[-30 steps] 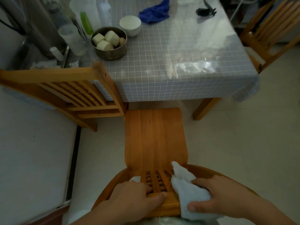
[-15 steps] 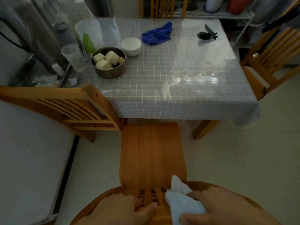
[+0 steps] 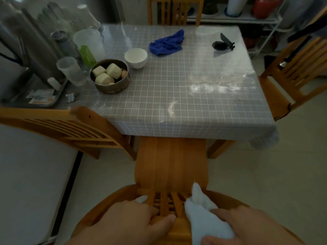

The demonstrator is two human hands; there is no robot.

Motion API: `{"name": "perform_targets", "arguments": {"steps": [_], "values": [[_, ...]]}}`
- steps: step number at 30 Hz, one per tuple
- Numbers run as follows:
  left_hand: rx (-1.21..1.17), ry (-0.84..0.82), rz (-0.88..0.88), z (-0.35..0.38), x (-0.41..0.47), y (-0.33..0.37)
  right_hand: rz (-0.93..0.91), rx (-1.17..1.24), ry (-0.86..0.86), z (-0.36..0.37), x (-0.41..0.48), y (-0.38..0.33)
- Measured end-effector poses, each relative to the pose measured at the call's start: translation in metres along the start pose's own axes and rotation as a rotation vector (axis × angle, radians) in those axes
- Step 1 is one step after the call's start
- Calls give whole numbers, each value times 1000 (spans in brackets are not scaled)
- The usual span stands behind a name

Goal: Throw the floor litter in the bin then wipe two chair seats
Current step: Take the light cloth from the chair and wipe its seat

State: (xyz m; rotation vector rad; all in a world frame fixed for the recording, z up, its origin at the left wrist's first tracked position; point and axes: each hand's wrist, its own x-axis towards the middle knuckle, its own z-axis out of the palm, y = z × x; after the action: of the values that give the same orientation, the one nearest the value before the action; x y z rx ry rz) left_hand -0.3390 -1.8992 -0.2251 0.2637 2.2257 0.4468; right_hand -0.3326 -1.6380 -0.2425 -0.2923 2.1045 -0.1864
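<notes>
A wooden chair stands right in front of me, its seat (image 3: 170, 161) partly tucked under the table and its curved backrest (image 3: 178, 232) at the bottom of the view. My left hand (image 3: 127, 221) grips the top of that backrest. My right hand (image 3: 246, 225) rests on the backrest too and holds a white cloth (image 3: 203, 216) against it. A second wooden chair (image 3: 74, 128) stands to the left, its seat hidden. No floor litter or bin is in view.
The table (image 3: 185, 96) has a grey checked cover and carries a metal bowl of food (image 3: 109, 76), a white bowl (image 3: 135, 57), a blue cloth (image 3: 167, 43), cups and bottles. More chairs stand at the right (image 3: 290, 75) and far side (image 3: 175, 11). A white surface (image 3: 30, 177) lies left.
The chair has slid forward so its seat front now sits under the table edge. My view has tilted up, showing more table. Both hands stay on the backrest.
</notes>
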Motion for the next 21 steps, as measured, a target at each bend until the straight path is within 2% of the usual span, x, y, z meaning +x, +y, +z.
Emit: {"name": "perform_targets", "arguments": {"steps": [4,8,12,17,21], "values": [[29,61,28,-17,16,2,-15,118,110,-25,-2,0],[30,20,16,-36,42,-6,-26,131,135,-52,15,-1],[-20,-29,-4,-64,71,-17,-37,85,94,-86,46,-3],[-15,27,17,-103,107,-38,-75,126,90,-137,81,-7],[-27,5,29,-131,135,-51,-66,149,75,-166,104,-7]]}}
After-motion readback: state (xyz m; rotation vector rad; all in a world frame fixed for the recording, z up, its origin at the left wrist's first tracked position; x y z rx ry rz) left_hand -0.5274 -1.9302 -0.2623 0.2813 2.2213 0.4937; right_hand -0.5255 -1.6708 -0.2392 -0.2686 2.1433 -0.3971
